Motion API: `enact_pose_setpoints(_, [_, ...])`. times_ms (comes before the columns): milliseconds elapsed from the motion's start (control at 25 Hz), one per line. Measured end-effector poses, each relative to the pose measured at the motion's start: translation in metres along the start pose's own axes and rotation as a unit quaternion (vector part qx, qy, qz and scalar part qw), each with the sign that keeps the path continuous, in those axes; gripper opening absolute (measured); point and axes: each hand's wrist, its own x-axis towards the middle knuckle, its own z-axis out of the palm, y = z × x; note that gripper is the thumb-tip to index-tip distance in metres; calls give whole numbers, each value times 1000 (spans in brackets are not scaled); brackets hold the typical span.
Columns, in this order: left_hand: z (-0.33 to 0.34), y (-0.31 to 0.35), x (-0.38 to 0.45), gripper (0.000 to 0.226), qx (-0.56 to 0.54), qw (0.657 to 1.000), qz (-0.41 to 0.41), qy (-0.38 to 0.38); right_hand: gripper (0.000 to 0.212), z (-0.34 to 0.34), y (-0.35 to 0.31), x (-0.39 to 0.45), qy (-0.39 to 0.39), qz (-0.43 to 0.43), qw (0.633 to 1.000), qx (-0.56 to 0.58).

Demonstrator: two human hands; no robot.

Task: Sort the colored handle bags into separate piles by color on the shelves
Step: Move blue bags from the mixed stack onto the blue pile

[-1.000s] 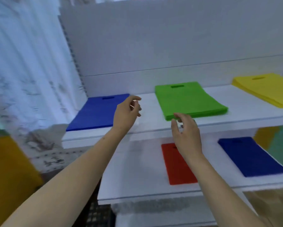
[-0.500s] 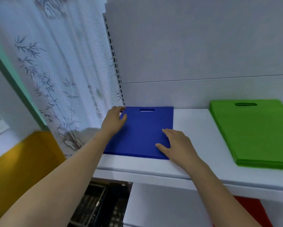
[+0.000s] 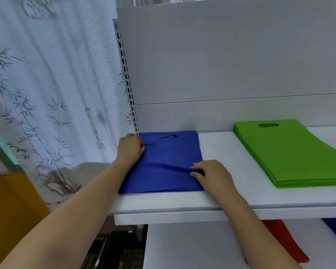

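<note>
At centre frame, the left hand is curling its fingers onto the left edge of the blue handle-bag pile, while the right hand is pinching a raised fold of the top bag at lower right; both should probably be lifting together, taking one layer only. The pile is lying on the white upper shelf, with a bamboo-print curtain filling the left of frame, a green bag pile at right, and a red bag below.
</note>
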Motion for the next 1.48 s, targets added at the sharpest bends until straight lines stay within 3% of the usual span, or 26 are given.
enact_pose_setpoints(120, [-16,6,-12,21,-134,989,-20,64,22,1,-12,-19,84,18,996,26])
enact_pose_setpoints(280, [-52,32,-12,19,-328,937,-29,114,24,-19,-14,-57,150,57,977,143])
enact_pose_setpoints(480, [-92,118,-7,21,-380,908,68,165,35,-78,2,-128,253,91,955,124])
enact_pose_setpoints(560, [-101,166,-19,20,-483,864,70,124,39,-101,20,-162,278,161,941,107])
enact_pose_setpoints(680, [-106,243,-42,13,-651,757,59,16,53,-134,64,-216,291,292,900,143])
enact_pose_setpoints(760, [-107,295,-56,13,-698,715,47,-12,54,-150,100,-250,303,359,870,151])
enact_pose_setpoints(920, [-98,425,-84,49,-683,724,90,-32,26,-184,185,-321,344,434,825,109])
enact_pose_setpoints(1040, [-84,530,-124,72,-691,692,147,-147,20,-208,255,-367,368,492,783,92])
enact_pose_setpoints(1120, [-66,593,-153,61,-669,688,201,-197,20,-222,304,-394,375,521,761,94])
enact_pose_setpoints(1240, [-20,658,-179,25,-603,718,227,-263,16,-228,365,-421,358,555,746,86])
enact_pose_setpoints(1320, [26,686,-184,13,-562,735,198,-324,13,-226,402,-432,339,571,742,92])
enact_pose_setpoints(1480, [127,714,-167,17,-501,766,100,-391,10,-212,478,-432,304,582,747,100])
